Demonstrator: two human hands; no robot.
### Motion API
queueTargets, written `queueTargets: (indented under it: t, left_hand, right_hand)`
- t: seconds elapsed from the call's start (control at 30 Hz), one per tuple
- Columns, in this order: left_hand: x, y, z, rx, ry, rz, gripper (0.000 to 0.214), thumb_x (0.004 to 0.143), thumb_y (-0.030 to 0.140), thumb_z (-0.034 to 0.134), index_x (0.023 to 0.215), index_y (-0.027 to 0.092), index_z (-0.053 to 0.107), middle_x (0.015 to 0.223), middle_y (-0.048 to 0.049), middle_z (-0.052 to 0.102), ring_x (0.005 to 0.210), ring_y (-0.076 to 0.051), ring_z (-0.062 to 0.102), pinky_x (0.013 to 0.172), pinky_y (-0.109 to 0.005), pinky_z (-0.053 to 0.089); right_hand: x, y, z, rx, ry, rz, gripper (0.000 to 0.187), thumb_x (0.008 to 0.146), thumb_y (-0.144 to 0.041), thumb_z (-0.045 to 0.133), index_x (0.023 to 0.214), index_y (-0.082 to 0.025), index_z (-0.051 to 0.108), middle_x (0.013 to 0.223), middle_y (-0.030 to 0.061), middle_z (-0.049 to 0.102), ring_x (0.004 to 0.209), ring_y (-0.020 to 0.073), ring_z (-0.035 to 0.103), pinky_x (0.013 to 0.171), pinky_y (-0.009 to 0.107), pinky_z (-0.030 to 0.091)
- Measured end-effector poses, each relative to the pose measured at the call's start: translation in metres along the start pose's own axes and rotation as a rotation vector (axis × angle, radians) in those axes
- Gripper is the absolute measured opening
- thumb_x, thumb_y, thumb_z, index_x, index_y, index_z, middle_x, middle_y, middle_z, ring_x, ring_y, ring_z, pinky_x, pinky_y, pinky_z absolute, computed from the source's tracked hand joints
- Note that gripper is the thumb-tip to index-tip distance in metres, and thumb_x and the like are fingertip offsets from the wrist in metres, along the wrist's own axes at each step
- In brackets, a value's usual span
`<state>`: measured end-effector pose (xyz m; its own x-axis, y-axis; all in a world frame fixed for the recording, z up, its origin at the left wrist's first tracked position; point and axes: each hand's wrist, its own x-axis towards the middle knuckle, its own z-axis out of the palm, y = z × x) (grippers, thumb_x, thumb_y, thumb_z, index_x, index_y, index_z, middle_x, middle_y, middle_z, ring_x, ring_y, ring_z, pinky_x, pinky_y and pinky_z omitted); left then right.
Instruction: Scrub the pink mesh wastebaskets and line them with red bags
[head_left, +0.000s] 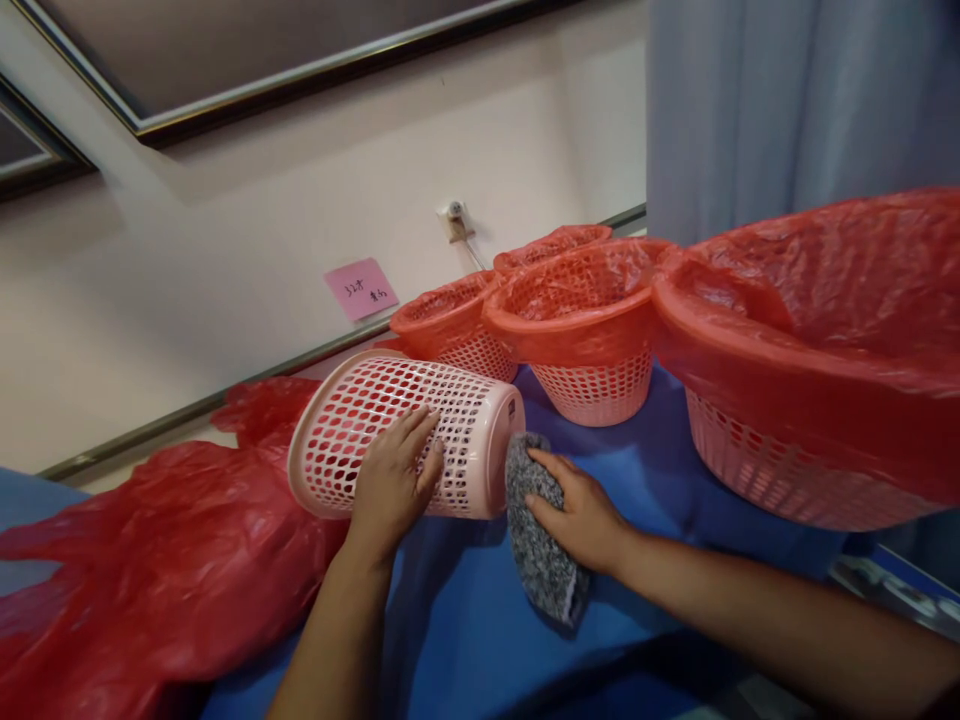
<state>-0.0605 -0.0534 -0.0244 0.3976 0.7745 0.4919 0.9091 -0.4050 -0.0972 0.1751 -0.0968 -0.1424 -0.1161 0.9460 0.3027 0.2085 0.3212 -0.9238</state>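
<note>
A pale pink perforated plastic wastebasket (450, 400) lies on its side on the blue-covered table (450, 620), its base turned to the right. Across its holed side rests my left hand (399, 475), fingers stretched out and thumb apart. My right hand (574, 510) grips a grey speckled cloth (541, 560) between thumb and fingers. The upper end of the cloth is up against the basket's base, where a small dark label shows. The inside of the basket is visible only through its holes.
Lined with red plastic bags, several pink baskets stand behind and right, including a small basket (600, 375) and a large basket (795, 460). Crumpled red bags (195, 560) lie at left. The wall holds a pink note (361, 289), an outlet (454, 222) and a picture frame (337, 95).
</note>
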Motion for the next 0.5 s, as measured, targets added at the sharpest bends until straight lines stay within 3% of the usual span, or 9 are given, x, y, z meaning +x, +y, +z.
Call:
queueTargets:
  t: [0.07,0.13,0.23,0.33,0.4,0.5]
  left_hand:
    - [0.001,0.001,0.000,0.003,-0.003,-0.008,0.042,0.099,0.040,0.044,0.131,0.020,0.064,0.143,-0.0112,0.062,0.133,-0.031,0.056,0.112,-0.054,0.045]
    - [0.002,0.002,0.000,0.000,-0.007,-0.010,0.042,0.099,0.039,0.044,0.131,0.020,0.063,0.143,-0.0117,0.061,0.133,-0.031,0.056,0.112,-0.054,0.045]
    - [0.000,0.002,0.000,-0.015,-0.008,-0.001,0.042,0.099,0.038,0.044,0.131,0.020,0.063,0.144,-0.0114,0.061,0.135,-0.030,0.055,0.113,-0.052,0.045]
    - [-0.001,0.003,0.000,-0.020,-0.001,0.002,0.042,0.099,0.038,0.044,0.131,0.018,0.063,0.142,-0.0122,0.061,0.135,-0.030,0.055,0.113,-0.051,0.045]
    - [-0.001,0.004,0.000,-0.013,0.002,-0.003,0.043,0.099,0.038,0.043,0.131,0.017,0.063,0.141,-0.0137,0.062,0.134,-0.031,0.056,0.113,-0.052,0.045]
    - [0.001,0.005,0.001,-0.002,0.000,-0.009,0.044,0.099,0.039,0.042,0.131,0.016,0.062,0.140,-0.0145,0.062,0.132,-0.032,0.056,0.112,-0.053,0.045]
  right_hand:
    - [0.005,-0.009,0.001,-0.014,0.017,-0.132,0.060,0.088,-0.028,0.060,0.147,-0.024,0.048,0.137,0.0098,0.060,0.125,0.0248,0.059,0.111,0.044,0.046]
    - [0.001,-0.010,0.008,-0.060,-0.047,-0.183,0.061,0.088,-0.028,0.059,0.148,-0.023,0.047,0.137,0.0109,0.059,0.126,0.0255,0.058,0.109,0.043,0.047]
    - [-0.010,0.003,0.019,-0.121,-0.174,-0.022,0.057,0.083,-0.026,0.064,0.139,-0.019,0.057,0.133,0.0139,0.064,0.123,0.0301,0.061,0.108,0.047,0.048]
    - [-0.011,0.014,0.014,-0.063,-0.234,0.132,0.053,0.080,-0.025,0.066,0.132,-0.019,0.063,0.131,0.0128,0.067,0.122,0.0308,0.063,0.110,0.049,0.046]
    - [0.000,0.013,0.005,0.009,-0.149,0.129,0.054,0.081,-0.027,0.064,0.134,-0.018,0.060,0.133,0.0118,0.066,0.123,0.0285,0.063,0.111,0.047,0.046]
    - [0.024,-0.001,-0.007,0.064,0.069,-0.011,0.059,0.084,-0.031,0.062,0.141,-0.018,0.053,0.137,0.0118,0.062,0.127,0.0257,0.059,0.113,0.045,0.044]
